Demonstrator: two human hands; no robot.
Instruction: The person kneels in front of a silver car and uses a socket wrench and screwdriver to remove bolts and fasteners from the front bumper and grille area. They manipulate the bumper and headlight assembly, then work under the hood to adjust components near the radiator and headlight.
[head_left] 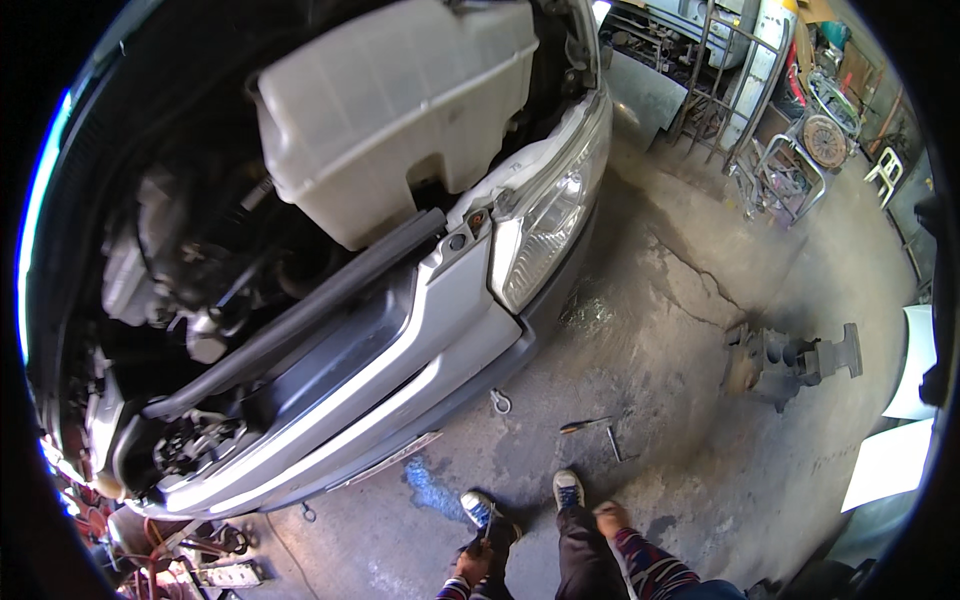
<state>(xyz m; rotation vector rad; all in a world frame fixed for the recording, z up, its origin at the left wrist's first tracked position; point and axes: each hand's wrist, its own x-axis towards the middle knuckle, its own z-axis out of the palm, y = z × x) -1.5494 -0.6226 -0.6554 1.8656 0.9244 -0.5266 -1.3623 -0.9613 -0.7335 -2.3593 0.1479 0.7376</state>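
Left hand (pixel 470 567): a slim tool (pixel 489 522) is gripped before the car (pixel 462 325).
Right hand (pixel 609 519): finger state cannot be told.
Floor (pixel 660 395) near car: a screwdriver (pixel 574 428) is laid.

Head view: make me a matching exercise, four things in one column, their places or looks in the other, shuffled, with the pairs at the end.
1. Tank
2. Headlight
3. Screwdriver
4. Right hand

A. Beside the right leg
B. Lying on the floor
C. Whitish, at the open engine bay
D. Clear-fronted, at the front corner of the car

Pairs: 1-C, 2-D, 3-B, 4-A
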